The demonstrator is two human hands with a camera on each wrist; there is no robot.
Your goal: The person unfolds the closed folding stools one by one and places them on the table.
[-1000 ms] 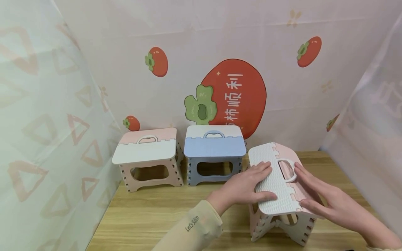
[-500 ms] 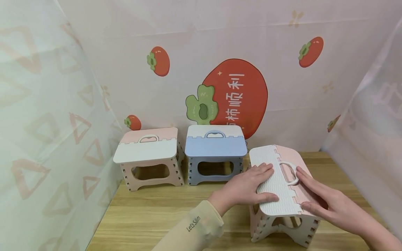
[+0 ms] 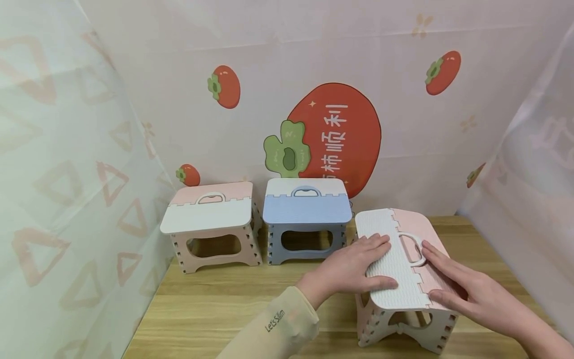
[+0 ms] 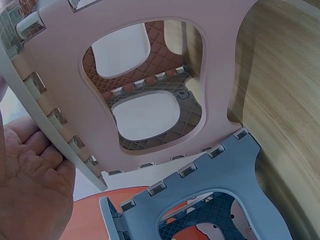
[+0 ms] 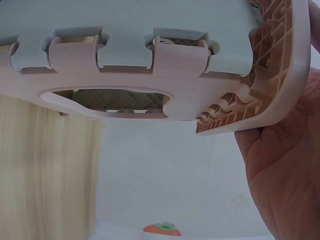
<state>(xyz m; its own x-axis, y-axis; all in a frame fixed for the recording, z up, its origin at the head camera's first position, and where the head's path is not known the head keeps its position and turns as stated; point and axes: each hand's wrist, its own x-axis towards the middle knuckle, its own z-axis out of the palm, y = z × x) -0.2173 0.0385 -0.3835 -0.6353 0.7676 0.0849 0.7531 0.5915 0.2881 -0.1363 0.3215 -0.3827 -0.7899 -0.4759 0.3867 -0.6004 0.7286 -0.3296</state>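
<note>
A folding step stool (image 3: 396, 271) with a white and a pink seat half stands unfolded at the front right in the head view. My left hand (image 3: 352, 267) rests flat on its white half, thumb and fingers spread. On the pink half lies my right hand (image 3: 475, 296), fingers straight, their tips by the white carry handle (image 3: 411, 249). The left wrist view shows the left hand (image 4: 37, 175) beside the seat edge and the stool's pink leg panel (image 4: 220, 75). In the right wrist view, the right hand (image 5: 290, 155) is against the ribbed pink seat edge (image 5: 295, 65).
A blue and white folding stool (image 3: 307, 212) stands behind, close to the near stool. Left of it is another pink and white stool (image 3: 206, 217). All are on a wooden table (image 3: 215, 304), with printed cloth walls (image 3: 278, 55) at the back and both sides.
The seat halves have come down flatter, the pink half dropping slightly under the right hand. Both hands keep their places on the seat. The two stools behind stay put.
</note>
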